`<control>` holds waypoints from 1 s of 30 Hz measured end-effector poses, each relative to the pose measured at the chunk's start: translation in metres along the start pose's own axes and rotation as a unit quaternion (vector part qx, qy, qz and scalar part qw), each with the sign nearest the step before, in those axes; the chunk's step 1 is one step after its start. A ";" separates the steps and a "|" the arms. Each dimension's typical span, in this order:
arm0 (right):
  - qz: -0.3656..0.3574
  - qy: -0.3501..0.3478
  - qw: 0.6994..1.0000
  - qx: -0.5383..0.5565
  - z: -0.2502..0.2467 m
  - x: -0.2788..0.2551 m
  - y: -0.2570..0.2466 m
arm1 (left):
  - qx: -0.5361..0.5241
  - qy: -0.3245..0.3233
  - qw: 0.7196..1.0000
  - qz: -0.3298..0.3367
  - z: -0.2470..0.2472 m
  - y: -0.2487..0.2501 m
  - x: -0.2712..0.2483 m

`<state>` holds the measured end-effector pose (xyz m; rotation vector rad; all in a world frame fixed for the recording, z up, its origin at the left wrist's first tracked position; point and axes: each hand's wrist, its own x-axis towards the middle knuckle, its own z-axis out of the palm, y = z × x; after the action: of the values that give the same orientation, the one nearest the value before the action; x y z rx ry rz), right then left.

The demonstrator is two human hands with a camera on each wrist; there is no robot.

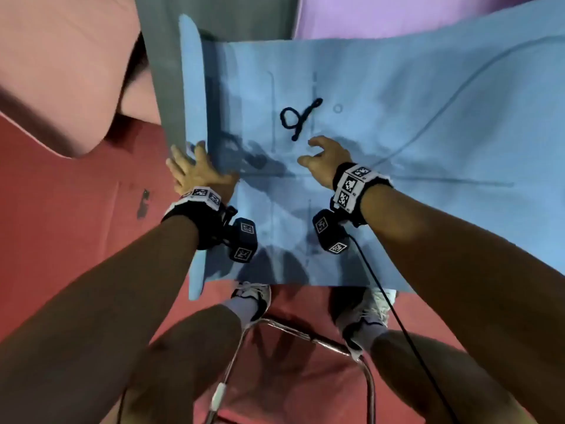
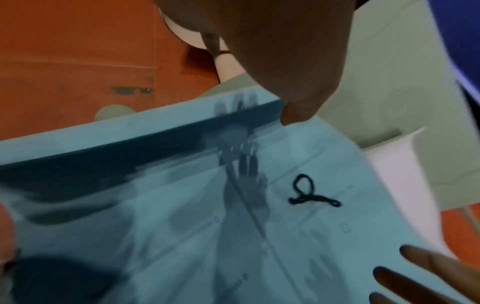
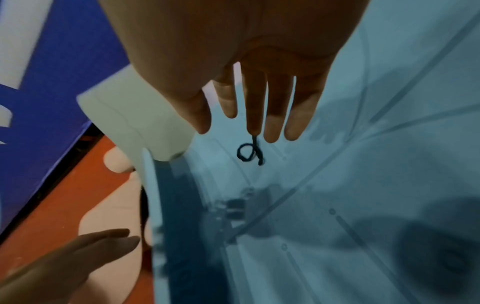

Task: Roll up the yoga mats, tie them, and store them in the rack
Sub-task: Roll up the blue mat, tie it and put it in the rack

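Note:
A light blue yoga mat (image 1: 382, 117) lies spread on the floor, its left end curled up into a low lip. A small black string (image 1: 298, 117) with a loop lies on the mat near that end. My left hand (image 1: 195, 169) rests on the curled lip with its fingers spread and straight. Just below the string my right hand (image 1: 322, 154) hovers over the mat, fingers straight and holding nothing. In the right wrist view the string (image 3: 250, 153) lies just past my fingertips (image 3: 271, 131). The left wrist view shows the string (image 2: 309, 195) lying flat on the mat (image 2: 182, 205).
A grey mat (image 1: 165, 71) lies under the blue one's left end. A pink mat (image 1: 61, 71) is to the left and a purple one (image 1: 397, 13) at the back. The floor (image 1: 61, 224) is red. A metal stool frame (image 1: 305, 335) stands between my feet.

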<state>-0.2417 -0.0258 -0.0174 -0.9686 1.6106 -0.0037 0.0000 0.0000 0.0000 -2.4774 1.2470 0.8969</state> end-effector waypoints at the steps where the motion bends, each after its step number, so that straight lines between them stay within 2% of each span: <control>1: -0.006 -0.004 1.000 -0.018 0.011 0.019 -0.001 | -0.012 -0.006 1.000 -0.024 0.012 -0.004 0.016; 4: -0.029 -0.004 0.996 -0.084 0.030 0.071 0.010 | -0.027 -0.005 0.997 -0.069 0.046 -0.013 0.054; 6: -0.053 0.014 0.988 -0.142 0.043 0.104 0.013 | -0.033 0.024 0.997 -0.069 0.066 -0.021 0.075; 8: -0.074 0.036 0.981 -0.175 0.048 0.127 0.012 | -0.032 0.046 0.998 -0.035 0.079 -0.020 0.084; 11: -0.073 0.082 0.974 -0.196 0.055 0.163 0.015 | 0.019 -0.013 0.999 0.025 0.109 -0.008 0.087; 14: -0.073 0.152 0.974 -0.152 0.051 0.172 0.017 | 0.073 -0.069 0.993 0.057 0.128 -0.001 0.085; 16: -0.134 0.198 0.965 -0.106 0.047 0.157 0.011 | 0.079 -0.109 0.989 0.054 0.131 -0.004 0.085; 17: -0.181 0.215 0.959 -0.028 0.046 0.142 0.003 | 0.073 -0.133 0.987 0.059 0.132 -0.004 0.083; 19: -0.287 0.204 0.935 0.048 0.051 0.109 -0.026 | 0.052 -0.159 0.982 0.086 0.128 0.000 0.074; 21: -0.353 0.113 0.929 0.016 0.064 0.084 -0.059 | 0.039 -0.169 0.980 0.097 0.119 0.005 0.063; 23: -0.377 0.002 0.925 -0.051 0.078 0.072 -0.093 | 0.021 -0.185 0.978 0.091 0.108 0.008 0.055; 25: -0.360 -0.080 0.926 -0.076 0.083 0.064 -0.111 | -0.008 -0.180 0.980 0.083 0.090 0.009 0.048; 26: -0.347 -0.086 0.931 -0.073 0.083 0.060 -0.114 | -0.014 -0.160 0.983 0.086 0.081 0.008 0.046; 28: -0.316 -0.053 0.945 -0.062 0.077 0.056 -0.104 | -0.049 -0.114 0.989 0.078 0.066 0.008 0.044; 30: -0.281 0.030 0.959 -0.034 0.066 0.046 -0.080 | -0.134 -0.091 0.984 0.075 0.051 0.012 0.041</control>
<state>-0.1396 -0.0721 -0.0354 -1.4653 1.3465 -0.3728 -0.0122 -0.0106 -0.0643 -2.4497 1.3398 1.3789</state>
